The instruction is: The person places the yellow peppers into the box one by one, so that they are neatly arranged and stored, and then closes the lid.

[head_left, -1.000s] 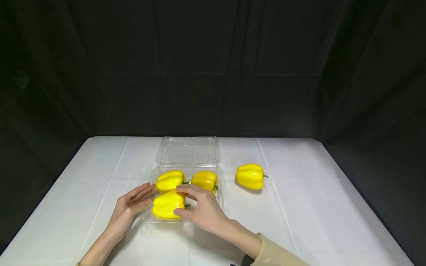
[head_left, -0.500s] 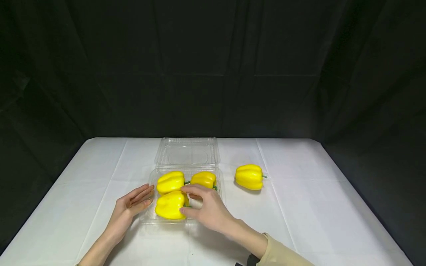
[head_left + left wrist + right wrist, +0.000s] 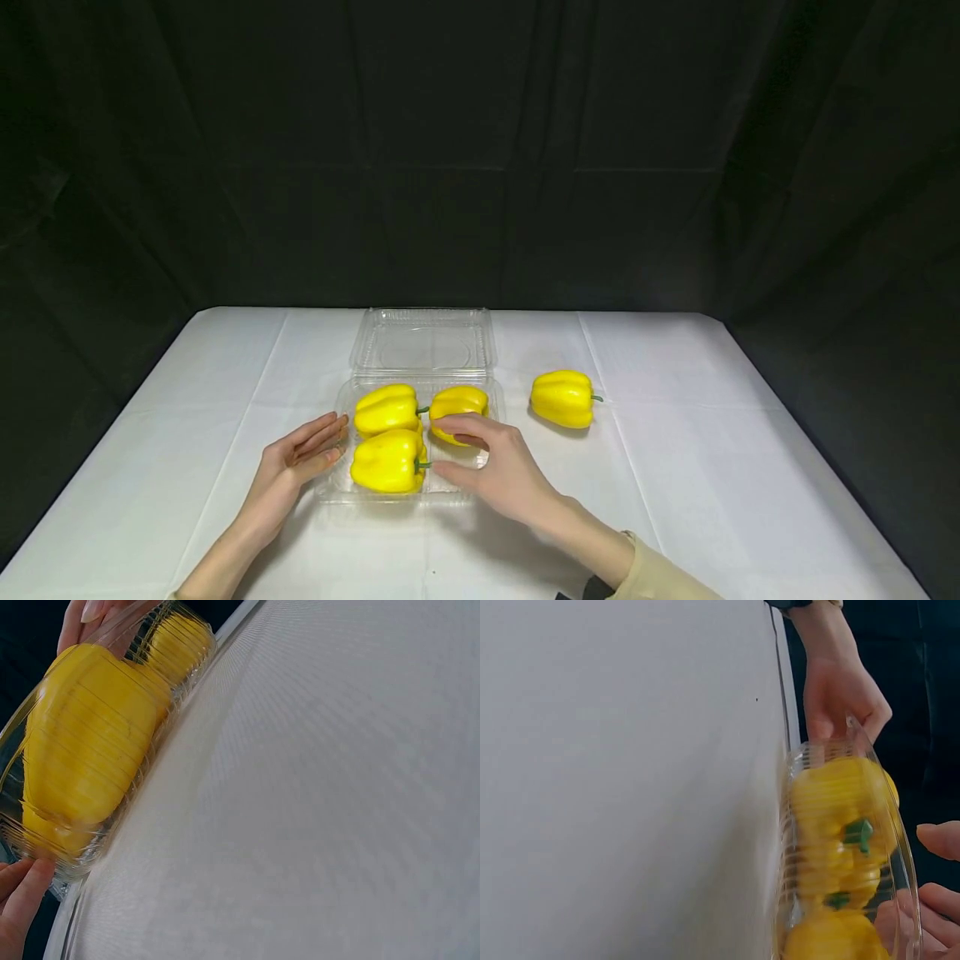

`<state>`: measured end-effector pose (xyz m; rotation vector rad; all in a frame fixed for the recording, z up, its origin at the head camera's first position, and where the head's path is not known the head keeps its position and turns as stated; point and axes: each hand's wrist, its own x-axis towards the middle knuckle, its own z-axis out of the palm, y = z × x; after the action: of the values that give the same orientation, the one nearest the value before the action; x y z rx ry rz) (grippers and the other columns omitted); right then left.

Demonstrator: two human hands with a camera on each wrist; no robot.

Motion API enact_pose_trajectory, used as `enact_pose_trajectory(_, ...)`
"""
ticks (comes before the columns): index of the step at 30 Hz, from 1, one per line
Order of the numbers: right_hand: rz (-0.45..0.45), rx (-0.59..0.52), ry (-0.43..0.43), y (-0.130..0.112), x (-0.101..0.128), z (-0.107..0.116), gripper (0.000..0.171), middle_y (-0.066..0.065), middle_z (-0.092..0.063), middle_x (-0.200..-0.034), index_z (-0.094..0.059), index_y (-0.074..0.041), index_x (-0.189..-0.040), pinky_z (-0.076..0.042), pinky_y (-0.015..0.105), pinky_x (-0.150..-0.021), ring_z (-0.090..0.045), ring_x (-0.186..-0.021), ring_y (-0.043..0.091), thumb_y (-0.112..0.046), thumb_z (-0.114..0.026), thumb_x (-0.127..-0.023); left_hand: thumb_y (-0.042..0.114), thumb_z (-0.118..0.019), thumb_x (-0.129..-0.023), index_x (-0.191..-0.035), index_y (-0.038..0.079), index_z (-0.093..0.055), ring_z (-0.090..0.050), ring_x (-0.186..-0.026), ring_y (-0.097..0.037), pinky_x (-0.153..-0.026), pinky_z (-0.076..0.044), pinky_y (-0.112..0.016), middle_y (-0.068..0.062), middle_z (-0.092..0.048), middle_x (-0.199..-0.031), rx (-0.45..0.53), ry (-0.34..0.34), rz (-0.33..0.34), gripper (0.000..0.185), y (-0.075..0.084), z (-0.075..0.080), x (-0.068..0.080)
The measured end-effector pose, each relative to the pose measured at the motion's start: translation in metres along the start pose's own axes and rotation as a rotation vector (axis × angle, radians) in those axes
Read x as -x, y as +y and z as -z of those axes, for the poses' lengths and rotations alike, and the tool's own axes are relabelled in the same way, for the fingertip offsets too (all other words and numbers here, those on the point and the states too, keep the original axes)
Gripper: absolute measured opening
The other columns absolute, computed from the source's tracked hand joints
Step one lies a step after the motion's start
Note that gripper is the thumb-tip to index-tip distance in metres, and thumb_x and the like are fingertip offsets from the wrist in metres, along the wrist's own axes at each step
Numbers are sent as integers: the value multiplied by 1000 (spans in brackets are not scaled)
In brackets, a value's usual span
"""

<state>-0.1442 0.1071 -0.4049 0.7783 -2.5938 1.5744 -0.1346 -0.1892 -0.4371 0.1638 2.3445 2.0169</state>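
A clear plastic clamshell container (image 3: 457,487) lies unfolded, with three yellow bell peppers in its base: a front-left pepper (image 3: 386,462), a back-left pepper (image 3: 384,408) and a back-right pepper (image 3: 450,404). My left hand (image 3: 288,467) rests its fingertips along the container's left side; in the left wrist view its fingers (image 3: 34,889) meet the ribbed wall. Over the front-right part of the base, my right hand (image 3: 506,467) holds nothing, thumb and fingers spread apart. Its fingers overlap the back-right pepper in the head view. In the right wrist view, green stems (image 3: 859,832) show through the wall.
A fourth yellow bell pepper (image 3: 562,400) lies on the white-covered table (image 3: 675,467), right of the container. The container's lid (image 3: 423,337) lies folded back toward the far edge. Dark cloth (image 3: 465,167) hangs behind and at both sides.
My right hand has let go of the front-left pepper and drawn away to the right. That pepper sits slightly further right, its stem now uncovered. The left hand has stayed in place.
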Motion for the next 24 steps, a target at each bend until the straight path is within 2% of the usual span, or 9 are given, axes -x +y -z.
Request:
enact_pose_trajectory(9, -10, -6, 35, 4, 6, 9, 46, -2, -70, -124, -69, -12, -125, -52, 36, -102, -66, -114, 21, -16, -83, -82, 14, -62, -98, -148, -5, -40, -57, -124, -4, -97, -44, -9, -18, -50, -148, 5, -4, -3, 58, 0, 1, 0)
enact_pose_trajectory(21, 63, -11, 118, 11, 17, 26, 43, 3, -72, -119, -70, -15, -121, -53, 34, -101, -67, -110, 27, -16, -85, -80, 11, -61, -98, -148, -4, -40, -58, -123, -3, -97, -44, -9, -18, -51, -148, 0, 0, -6, 57, 0, -1, 0)
enact_pose_trajectory(24, 61, -10, 132, 13, 19, 30, 44, 1, -71, -119, -70, -17, -121, -52, 35, -102, -67, -111, 25, -20, -85, -80, 12, -61, -98, -148, -4, -40, -57, -124, -3, -97, -44, -9, -17, -51, -148, -2, 0, 0, 57, 0, 0, 0)
